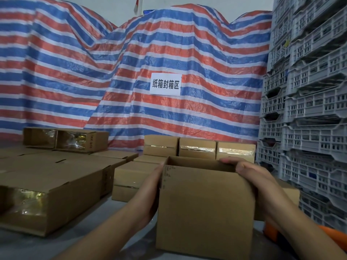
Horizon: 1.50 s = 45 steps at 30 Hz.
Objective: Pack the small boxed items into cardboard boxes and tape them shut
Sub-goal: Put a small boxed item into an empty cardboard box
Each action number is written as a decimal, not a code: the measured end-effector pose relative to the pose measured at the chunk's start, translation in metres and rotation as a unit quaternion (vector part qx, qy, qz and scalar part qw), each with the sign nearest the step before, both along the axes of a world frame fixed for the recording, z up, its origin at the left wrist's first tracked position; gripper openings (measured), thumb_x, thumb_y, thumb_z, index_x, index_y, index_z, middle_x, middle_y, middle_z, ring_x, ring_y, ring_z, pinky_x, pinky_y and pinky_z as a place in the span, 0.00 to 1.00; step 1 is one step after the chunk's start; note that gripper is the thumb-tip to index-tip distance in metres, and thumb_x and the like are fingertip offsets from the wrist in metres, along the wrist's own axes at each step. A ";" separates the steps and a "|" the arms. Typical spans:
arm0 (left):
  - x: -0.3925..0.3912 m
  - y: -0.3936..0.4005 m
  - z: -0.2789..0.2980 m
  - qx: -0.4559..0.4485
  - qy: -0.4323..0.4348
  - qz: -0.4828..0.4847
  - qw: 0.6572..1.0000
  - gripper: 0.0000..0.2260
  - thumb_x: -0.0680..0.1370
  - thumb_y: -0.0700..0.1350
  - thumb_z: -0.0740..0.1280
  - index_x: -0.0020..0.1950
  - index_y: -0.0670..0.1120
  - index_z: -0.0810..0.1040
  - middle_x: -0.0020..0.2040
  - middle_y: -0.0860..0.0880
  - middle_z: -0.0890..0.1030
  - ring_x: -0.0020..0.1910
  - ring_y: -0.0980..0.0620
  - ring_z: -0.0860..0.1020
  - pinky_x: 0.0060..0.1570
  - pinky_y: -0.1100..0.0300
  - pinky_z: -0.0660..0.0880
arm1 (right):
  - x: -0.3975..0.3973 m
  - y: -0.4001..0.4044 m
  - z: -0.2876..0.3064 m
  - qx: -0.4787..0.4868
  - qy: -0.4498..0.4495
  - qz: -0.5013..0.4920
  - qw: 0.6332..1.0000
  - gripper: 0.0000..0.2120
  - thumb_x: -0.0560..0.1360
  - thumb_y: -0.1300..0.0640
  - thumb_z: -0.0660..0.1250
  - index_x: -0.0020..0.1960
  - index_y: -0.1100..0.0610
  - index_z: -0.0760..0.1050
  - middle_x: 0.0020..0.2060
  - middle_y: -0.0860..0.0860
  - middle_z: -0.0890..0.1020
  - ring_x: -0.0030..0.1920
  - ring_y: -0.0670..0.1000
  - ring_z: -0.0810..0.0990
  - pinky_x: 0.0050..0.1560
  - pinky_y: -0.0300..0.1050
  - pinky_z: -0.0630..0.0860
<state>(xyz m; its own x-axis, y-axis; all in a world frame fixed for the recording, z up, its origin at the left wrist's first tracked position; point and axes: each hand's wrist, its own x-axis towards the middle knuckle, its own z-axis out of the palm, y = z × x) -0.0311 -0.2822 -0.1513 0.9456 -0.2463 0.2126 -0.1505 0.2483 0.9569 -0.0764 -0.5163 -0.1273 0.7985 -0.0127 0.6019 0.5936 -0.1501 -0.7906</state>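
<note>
An open-topped cardboard box is standing upright between 2 bare hands, its top flaps not showing above the rim. The left hand is lying flat against the box's left wall, fingers hidden behind that wall, so whether they are curling or straight cannot be told; the palm is pressing the cardboard. The right hand is gripping the box's upper right corner, its fingers hooking over the far rim and the thumb side wrapping the right wall.

Just beyond the right fingers, 3 taped cardboard boxes are sitting in a row, touching side by side, clear tape glinting across their fronts. Left of the left hand, a low sealed box is resting on the grey table surface. Further left of those fingers, a long carton is lying on its side, gold shiny contents showing at its near end. Well beyond it, 2 more open cartons are lying with glittering contents visible.

Right of the right hand, stacked grey plastic crates are rising in a tall column. Behind everything a red, white and blue striped tarpaulin is hanging, carrying a white paper sign with printed characters
</note>
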 end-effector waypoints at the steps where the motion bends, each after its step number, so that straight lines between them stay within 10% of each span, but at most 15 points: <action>1: -0.001 0.000 0.000 0.001 0.002 -0.006 1.000 0.21 0.80 0.59 0.58 0.51 0.45 0.82 0.44 0.45 0.86 0.40 0.51 0.85 0.45 0.54 0.74 | 0.001 0.000 0.000 -0.001 0.001 0.005 1.000 0.11 0.71 0.52 0.69 0.30 0.51 0.79 0.61 0.44 0.82 0.54 0.50 0.81 0.53 0.50 0.73; 8: -0.001 0.001 0.000 0.029 -0.008 -0.057 0.998 0.12 0.78 0.52 0.61 0.50 0.46 0.78 0.34 0.49 0.84 0.32 0.54 0.83 0.31 0.63 0.76 | 0.002 -0.002 -0.003 -0.046 -0.039 -0.022 0.998 0.13 0.71 0.50 0.63 0.30 0.51 0.78 0.61 0.42 0.82 0.57 0.49 0.80 0.51 0.49 0.72; 16: 0.009 0.005 0.000 -0.022 -0.003 0.031 0.999 0.17 0.77 0.40 0.67 0.63 0.53 0.70 0.46 0.40 0.83 0.38 0.44 0.82 0.34 0.53 0.79 | 0.013 -0.008 -0.009 0.029 -0.102 -0.095 0.990 0.14 0.78 0.52 0.61 0.40 0.48 0.85 0.53 0.43 0.85 0.55 0.40 0.80 0.54 0.42 0.71; 20: 0.010 0.007 0.001 0.014 -0.030 0.011 0.999 0.07 0.77 0.38 0.66 0.50 0.49 0.81 0.39 0.44 0.85 0.34 0.48 0.83 0.30 0.57 0.78 | 0.025 -0.018 -0.013 0.092 -0.059 -0.119 0.987 0.18 0.83 0.57 0.58 0.42 0.48 0.84 0.47 0.46 0.85 0.53 0.48 0.82 0.60 0.54 0.73; 29: 0.018 0.007 -0.002 0.050 -0.018 0.025 0.998 0.09 0.79 0.46 0.64 0.56 0.47 0.78 0.38 0.46 0.85 0.36 0.49 0.82 0.34 0.58 0.78 | 0.025 -0.018 -0.020 0.201 0.014 -0.049 0.978 0.25 0.84 0.50 0.53 0.45 0.55 0.87 0.48 0.55 0.87 0.49 0.49 0.85 0.66 0.55 0.71; 41: 0.021 0.008 -0.002 0.043 -0.017 0.020 0.999 0.09 0.80 0.44 0.62 0.56 0.45 0.79 0.37 0.45 0.84 0.37 0.47 0.80 0.37 0.56 0.77 | 0.019 0.002 -0.024 0.129 0.192 -0.116 0.966 0.32 0.78 0.31 0.50 0.58 0.53 0.82 0.52 0.58 0.86 0.56 0.60 0.82 0.69 0.63 0.69; 45: 0.022 0.008 -0.002 0.040 -0.008 0.028 0.999 0.07 0.80 0.43 0.62 0.55 0.46 0.79 0.35 0.47 0.84 0.34 0.50 0.81 0.34 0.58 0.77 | 0.016 0.003 -0.023 0.069 0.211 -0.141 0.965 0.41 0.63 0.24 0.47 0.54 0.51 0.82 0.49 0.57 0.87 0.56 0.60 0.82 0.69 0.63 0.69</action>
